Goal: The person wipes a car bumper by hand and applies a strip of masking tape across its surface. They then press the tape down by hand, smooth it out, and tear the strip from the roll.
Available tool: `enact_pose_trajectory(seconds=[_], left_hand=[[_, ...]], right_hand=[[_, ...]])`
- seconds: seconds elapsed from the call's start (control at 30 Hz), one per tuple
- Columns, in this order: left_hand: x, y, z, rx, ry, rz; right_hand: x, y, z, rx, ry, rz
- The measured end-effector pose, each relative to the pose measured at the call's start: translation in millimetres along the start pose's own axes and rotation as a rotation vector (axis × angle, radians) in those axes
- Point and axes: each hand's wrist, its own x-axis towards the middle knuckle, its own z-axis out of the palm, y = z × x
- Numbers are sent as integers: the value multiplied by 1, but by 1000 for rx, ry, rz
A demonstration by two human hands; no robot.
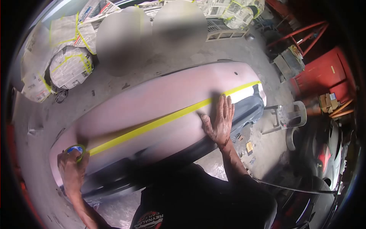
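Note:
A car bumper [167,87] with a patchy pink and white surface lies across the middle of the view. My left hand [71,170] is closed around a roll of yellow masking tape [79,148] near the bumper's left end. From the roll a straight yellow tape strip [152,125] runs along the bumper to its right end. A shadow beside the strip's left part suggests it stands off the surface there. My right hand [222,120] has its fingers stretched out, with the fingertips at the strip's lower edge right of the middle. Dark masking film [248,108] covers the bumper's lower right part.
A newspaper-covered wheel [71,68] and other papered car parts are at the back left. A grey plastic chair [286,116] stands at the right, near a tyre [292,138] and a dark car [316,160]. A red panel [324,76] is farther back.

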Motion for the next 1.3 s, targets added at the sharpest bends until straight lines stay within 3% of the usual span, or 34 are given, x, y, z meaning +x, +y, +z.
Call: enact_pose_trajectory(seconds=[0.1,0.33,0.37,0.4,0.43,0.5,0.57,0.67,0.77,0.9,0.93,1.0,1.03,1.1,1.2,1.23,1.3], left_hand=[[1,2,-3,1,-39,-25],[10,5,-13,-37,-206,-146],[9,4,-10,8,-113,-55],[14,3,-16,-7,-257,-133],[17,6,-22,-143,-246,-93],[18,-5,-42,-383,-391,-296],[11,-11,-58,-229,-145,48],[8,-24,-86,-166,-308,-48],[1,-51,-85,-195,-211,91],[-11,-132,-96,-226,-223,34],[-15,-166,-93,-276,-187,95],[-37,-234,-97,-499,-220,-74],[-50,-275,-94,-614,-249,-127],[-68,-315,-97,-544,-157,-51],[-100,-386,-93,-543,-232,-69],[-110,-418,-85,-580,-195,160],[-136,-454,-85,-597,-191,72]], right_hand=[[2,11,-5,-3,-14,3],[0,-22,1,52,-80,-221],[-1,-26,2,71,-80,-239],[-1,-29,2,75,-57,-245],[0,-33,2,95,-40,-257],[8,-43,-4,43,-67,-256],[8,-44,-1,55,-30,-312],[5,-41,5,-38,-20,-333],[6,-35,11,-138,22,-365],[1,-32,20,-33,37,-302],[2,-32,21,-37,55,-283],[1,-27,28,3,100,-269],[-3,-27,30,22,106,-189],[-8,-51,34,203,197,-24],[-10,-53,42,38,312,56],[-12,-52,44,-18,327,73],[-19,-45,48,-162,300,84]])
